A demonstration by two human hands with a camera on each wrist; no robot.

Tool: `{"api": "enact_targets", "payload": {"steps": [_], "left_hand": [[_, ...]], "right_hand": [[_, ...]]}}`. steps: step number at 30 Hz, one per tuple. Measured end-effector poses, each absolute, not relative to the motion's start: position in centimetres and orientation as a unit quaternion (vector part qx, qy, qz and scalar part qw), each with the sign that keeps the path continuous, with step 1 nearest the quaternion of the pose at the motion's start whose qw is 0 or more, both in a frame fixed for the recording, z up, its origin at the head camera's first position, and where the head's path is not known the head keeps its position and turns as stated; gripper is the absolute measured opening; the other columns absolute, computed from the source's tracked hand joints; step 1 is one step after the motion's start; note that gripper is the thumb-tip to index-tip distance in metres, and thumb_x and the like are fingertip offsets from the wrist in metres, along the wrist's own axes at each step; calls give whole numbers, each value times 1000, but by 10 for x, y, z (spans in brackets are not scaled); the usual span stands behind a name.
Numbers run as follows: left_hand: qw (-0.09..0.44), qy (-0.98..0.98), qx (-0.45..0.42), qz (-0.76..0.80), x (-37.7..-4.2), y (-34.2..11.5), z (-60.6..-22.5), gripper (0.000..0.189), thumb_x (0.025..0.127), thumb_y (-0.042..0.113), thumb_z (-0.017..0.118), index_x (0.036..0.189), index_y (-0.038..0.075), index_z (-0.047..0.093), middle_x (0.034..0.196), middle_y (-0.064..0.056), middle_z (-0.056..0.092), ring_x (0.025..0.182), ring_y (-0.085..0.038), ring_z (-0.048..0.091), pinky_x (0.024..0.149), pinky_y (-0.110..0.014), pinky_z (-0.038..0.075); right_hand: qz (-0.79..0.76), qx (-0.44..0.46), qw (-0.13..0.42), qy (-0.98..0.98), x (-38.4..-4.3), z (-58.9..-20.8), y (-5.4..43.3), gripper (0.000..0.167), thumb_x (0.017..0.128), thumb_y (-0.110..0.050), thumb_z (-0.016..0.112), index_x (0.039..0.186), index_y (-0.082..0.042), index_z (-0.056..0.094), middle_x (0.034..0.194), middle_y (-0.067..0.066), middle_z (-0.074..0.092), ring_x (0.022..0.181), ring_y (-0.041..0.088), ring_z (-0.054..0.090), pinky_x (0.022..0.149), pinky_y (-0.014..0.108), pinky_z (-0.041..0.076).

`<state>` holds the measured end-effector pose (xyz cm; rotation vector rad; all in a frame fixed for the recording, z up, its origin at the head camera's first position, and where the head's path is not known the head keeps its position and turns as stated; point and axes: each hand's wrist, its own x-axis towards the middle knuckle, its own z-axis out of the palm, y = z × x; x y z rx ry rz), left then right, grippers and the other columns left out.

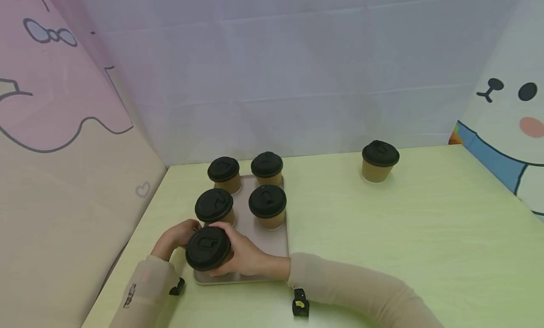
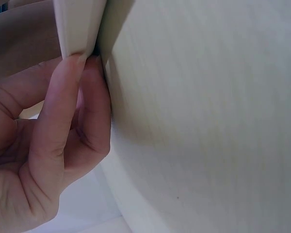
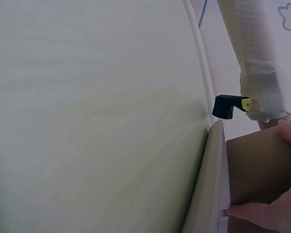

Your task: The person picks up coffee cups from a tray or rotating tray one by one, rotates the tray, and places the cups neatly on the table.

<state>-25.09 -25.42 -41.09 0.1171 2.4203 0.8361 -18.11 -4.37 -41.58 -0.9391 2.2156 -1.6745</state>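
My right hand [image 1: 248, 257] grips a brown paper cup with a black lid [image 1: 207, 248] over the near left corner of a pinkish-beige tray [image 1: 269, 245]. In the right wrist view, fingers [image 3: 276, 211] lie on the cup's brown side [image 3: 257, 162], close to the tray's rim [image 3: 211, 179]. My left hand [image 1: 180, 233] is at the tray's left side, partly behind the held cup. Its thumb and fingers pinch the tray edge [image 2: 80, 26] in the left wrist view. Several similar lidded cups [image 1: 267, 205] stand upright on the tray in two columns.
Another lidded cup [image 1: 378, 163] stands alone at the back right of the pale yellow-green table [image 1: 382, 233]. A white cloth wall [image 1: 297, 82] rises behind the table. Printed panels flank it left and right. Black camera mounts [image 1: 300, 303] sit on both wrists.
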Motion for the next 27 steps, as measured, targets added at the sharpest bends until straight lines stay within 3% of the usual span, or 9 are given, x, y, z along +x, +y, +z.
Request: {"api": "enact_targets", "payload": {"steps": [7, 19, 27], "left_hand": [[290, 901, 32, 321, -252, -254, -412, 6, 82, 4, 54, 84, -1, 53, 70, -2, 47, 53, -9, 41, 47, -20, 38], [296, 895, 13, 334, -251, -252, -413, 1, 82, -2, 50, 82, -3, 50, 72, -5, 52, 60, -13, 56, 56, -29, 54], [314, 886, -7, 340, -253, -251, -414, 7, 79, -2, 56, 80, 0, 50, 71, -5, 52, 60, -12, 56, 56, -26, 54]], "right_hand": [[-572, -310, 114, 751, -181, -414, -38, 94, 62, -10, 84, 137, -18, 28, 136, -1, 46, 126, 9, 41, 108, 29, 28], [-561, -299, 111, 764, -180, -411, -24, 95, 62, -12, 84, 138, -17, 28, 136, -1, 44, 126, 11, 41, 108, 31, 29], [-569, -306, 113, 755, -180, -408, -11, 95, 63, -10, 84, 138, -13, 27, 136, 0, 44, 125, 14, 42, 107, 32, 30]]}}
